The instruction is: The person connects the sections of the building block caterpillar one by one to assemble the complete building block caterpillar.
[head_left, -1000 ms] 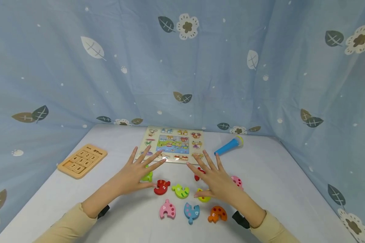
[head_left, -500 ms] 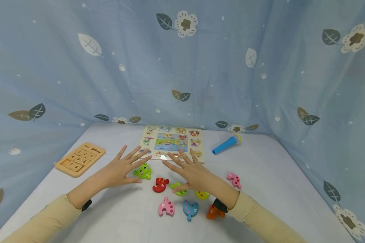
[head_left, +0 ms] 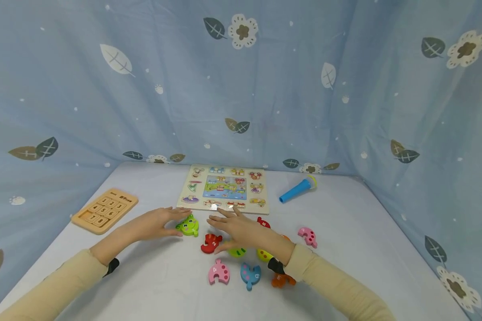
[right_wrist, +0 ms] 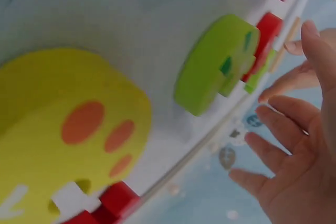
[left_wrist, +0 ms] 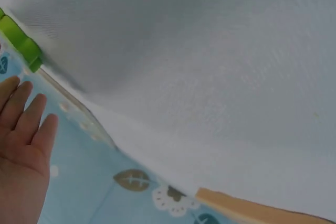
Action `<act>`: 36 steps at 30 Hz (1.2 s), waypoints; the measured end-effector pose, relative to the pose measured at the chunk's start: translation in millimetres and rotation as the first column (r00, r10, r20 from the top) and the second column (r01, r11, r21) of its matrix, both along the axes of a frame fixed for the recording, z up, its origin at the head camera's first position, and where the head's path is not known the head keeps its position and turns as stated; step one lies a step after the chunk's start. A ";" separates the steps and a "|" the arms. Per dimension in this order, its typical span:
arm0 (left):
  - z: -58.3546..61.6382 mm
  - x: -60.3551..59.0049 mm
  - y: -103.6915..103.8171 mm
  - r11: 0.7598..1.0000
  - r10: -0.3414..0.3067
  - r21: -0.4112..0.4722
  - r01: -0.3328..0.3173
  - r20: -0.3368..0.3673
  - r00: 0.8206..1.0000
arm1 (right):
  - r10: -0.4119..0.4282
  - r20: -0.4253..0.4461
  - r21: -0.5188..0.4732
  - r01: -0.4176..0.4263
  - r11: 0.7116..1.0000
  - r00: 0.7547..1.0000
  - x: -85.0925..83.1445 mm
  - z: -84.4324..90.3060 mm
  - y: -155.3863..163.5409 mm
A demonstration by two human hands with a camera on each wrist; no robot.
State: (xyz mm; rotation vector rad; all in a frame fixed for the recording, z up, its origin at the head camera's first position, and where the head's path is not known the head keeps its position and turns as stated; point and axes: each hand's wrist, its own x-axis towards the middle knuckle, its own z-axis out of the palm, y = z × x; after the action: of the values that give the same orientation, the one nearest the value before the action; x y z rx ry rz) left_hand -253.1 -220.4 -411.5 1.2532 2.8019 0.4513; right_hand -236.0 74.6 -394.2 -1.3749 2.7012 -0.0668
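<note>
My left hand (head_left: 160, 224) hovers with straight fingers close by the green frog-faced piece (head_left: 189, 226), holding nothing. Fingers spread, my right hand (head_left: 245, 231) hangs above the green striped piece (head_left: 238, 253) and partly hides it. The red piece marked 2 (head_left: 212, 243) lies between the two hands. Under my right forearm the yellow spotted piece (head_left: 263, 255) is partly covered; its red spots show in the right wrist view. Nearer me lie a pink piece (head_left: 220, 273), a blue piece (head_left: 251, 275) and a partly hidden orange piece (head_left: 283, 281).
Behind the hands lies a picture puzzle board (head_left: 225, 206). A wooden number board (head_left: 105, 211) is at the left, a blue toy microphone (head_left: 298, 190) at the back right. Another pink piece (head_left: 308, 236) lies right of my arm. A patterned curtain (head_left: 241, 89) encloses the table.
Both hands have moved left and come lower, the right one the farther. My right forearm now covers the orange piece in part. The pieces lie as before.
</note>
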 end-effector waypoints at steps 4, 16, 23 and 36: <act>-5.1 -9.5 -1.4 0.996 -0.025 0.083 0.020 0.066 0.997 | 0.037 0.188 -0.124 -0.013 0.992 0.981 -6.0 -3.9 -2.3; -16.6 -20.6 0.1 0.993 0.000 0.116 -0.019 0.160 0.987 | 0.024 0.249 -0.158 0.016 0.987 0.968 -9.5 -12.6 -9.9; -15.4 -18.9 2.4 0.993 0.023 0.113 -0.041 0.154 0.988 | -0.002 0.201 -0.128 0.028 0.991 0.980 -1.6 -9.8 -16.6; -14.0 -16.7 -3.5 0.993 0.021 0.108 -0.037 0.146 0.989 | -0.046 0.224 -0.212 0.095 0.973 0.973 -3.7 -13.1 -18.1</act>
State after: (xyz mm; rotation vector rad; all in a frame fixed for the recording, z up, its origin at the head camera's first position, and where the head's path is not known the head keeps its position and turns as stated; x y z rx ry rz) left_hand -269.7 -223.9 -425.5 1.1480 2.7097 0.6796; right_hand -239.7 56.4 -407.2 -1.2376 2.6184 -0.5094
